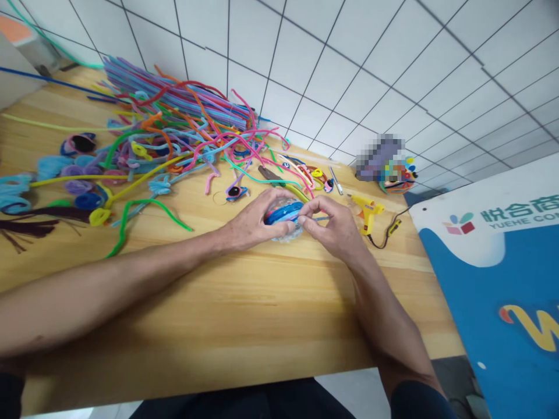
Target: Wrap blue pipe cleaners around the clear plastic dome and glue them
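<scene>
My left hand [247, 227] wraps round a clear, rounded object [286, 235] with blue and some pink pipe cleaner [283, 213] wound across it. Fingers and thumb grip it from the left, just above the table. At its right side my right hand [334, 227] is closed in a pinch, thumb against forefinger, on what looks like the end of a blue pipe cleaner. A short blue strand shows beside those fingers; the pinched tip itself is mostly hidden. Behind the held object lie dark-handled pliers [271, 176].
A big heap of coloured pipe cleaners [174, 110] covers the back left of the wooden table [227, 326]. A yellow glue gun [369, 214] with a cord stands right of my hands. A knife-like tool [336, 181] lies behind. A printed board [493, 262] borders the right; tiled wall behind.
</scene>
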{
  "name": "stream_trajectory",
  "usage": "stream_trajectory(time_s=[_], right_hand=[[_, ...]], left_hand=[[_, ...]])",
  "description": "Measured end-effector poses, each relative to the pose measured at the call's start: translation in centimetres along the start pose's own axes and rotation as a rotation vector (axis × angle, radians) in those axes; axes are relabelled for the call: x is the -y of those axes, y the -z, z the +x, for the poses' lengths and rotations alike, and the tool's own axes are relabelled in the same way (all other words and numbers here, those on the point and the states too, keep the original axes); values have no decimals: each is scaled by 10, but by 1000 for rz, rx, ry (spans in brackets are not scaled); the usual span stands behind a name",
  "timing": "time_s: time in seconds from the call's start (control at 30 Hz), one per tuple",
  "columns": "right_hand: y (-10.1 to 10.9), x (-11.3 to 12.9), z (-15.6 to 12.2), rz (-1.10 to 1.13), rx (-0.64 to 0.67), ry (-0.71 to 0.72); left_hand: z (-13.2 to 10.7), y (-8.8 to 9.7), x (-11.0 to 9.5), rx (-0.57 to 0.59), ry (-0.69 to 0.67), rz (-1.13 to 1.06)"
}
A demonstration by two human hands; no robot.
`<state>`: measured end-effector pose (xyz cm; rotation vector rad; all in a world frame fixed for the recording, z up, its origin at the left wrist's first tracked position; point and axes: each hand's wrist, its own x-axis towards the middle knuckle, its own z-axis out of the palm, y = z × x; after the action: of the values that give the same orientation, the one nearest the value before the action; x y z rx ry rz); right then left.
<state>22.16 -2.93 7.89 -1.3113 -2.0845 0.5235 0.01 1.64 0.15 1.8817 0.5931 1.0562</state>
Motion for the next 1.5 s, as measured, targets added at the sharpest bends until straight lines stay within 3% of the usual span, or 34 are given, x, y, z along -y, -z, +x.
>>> stream_trajectory(time_s=[0.5, 0.93, 1.5], right_hand=[[2, -3, 0, 68, 24, -15], [-1, -3, 0, 45, 7, 6], [-8, 2, 0, 57, -16, 37]], left_hand=[[-4, -4, -2, -69, 30, -3], [-3, -2, -5, -25, 40, -38], [-6, -3, -6, -81, 91, -63]])
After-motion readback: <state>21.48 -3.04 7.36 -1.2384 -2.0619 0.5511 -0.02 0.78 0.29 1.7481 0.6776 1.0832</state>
